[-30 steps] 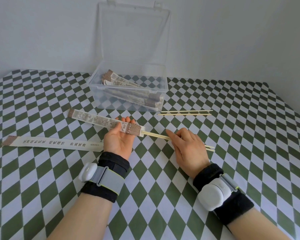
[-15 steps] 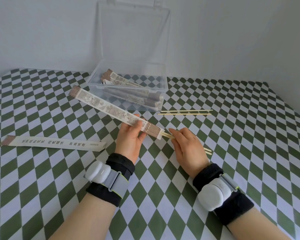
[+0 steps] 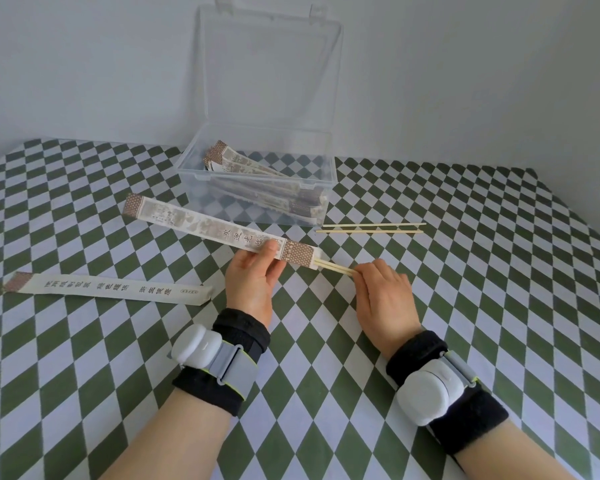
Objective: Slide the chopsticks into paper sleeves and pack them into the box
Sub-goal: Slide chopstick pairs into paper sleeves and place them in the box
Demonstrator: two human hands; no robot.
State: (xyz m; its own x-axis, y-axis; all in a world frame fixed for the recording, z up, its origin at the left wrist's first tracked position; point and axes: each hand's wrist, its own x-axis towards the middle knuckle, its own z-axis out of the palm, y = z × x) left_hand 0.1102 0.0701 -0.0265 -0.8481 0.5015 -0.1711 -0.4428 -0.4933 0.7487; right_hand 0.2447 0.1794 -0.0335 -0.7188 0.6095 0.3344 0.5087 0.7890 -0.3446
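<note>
My left hand (image 3: 253, 278) pinches a printed paper sleeve (image 3: 201, 228) near its brown open end and holds it above the table, pointing up and left. A pair of chopsticks (image 3: 333, 267) sticks a short way out of that end. My right hand (image 3: 383, 296) grips their near ends; most of their length is inside the sleeve. The clear plastic box (image 3: 331, 174) stands behind with its lid up and several sleeved pairs inside. A loose pair of chopsticks (image 3: 371, 227) lies right of the box. An empty sleeve (image 3: 108, 292) lies flat at the left.
A green and white checked cloth (image 3: 499, 271) covers the table. A grey wall (image 3: 84, 64) rises just behind the box. Both wrists wear black bands with white devices.
The sleeve has lifted and moved right over the chopsticks, so less of them shows. My right hand has shifted left, closer to the sleeve's mouth.
</note>
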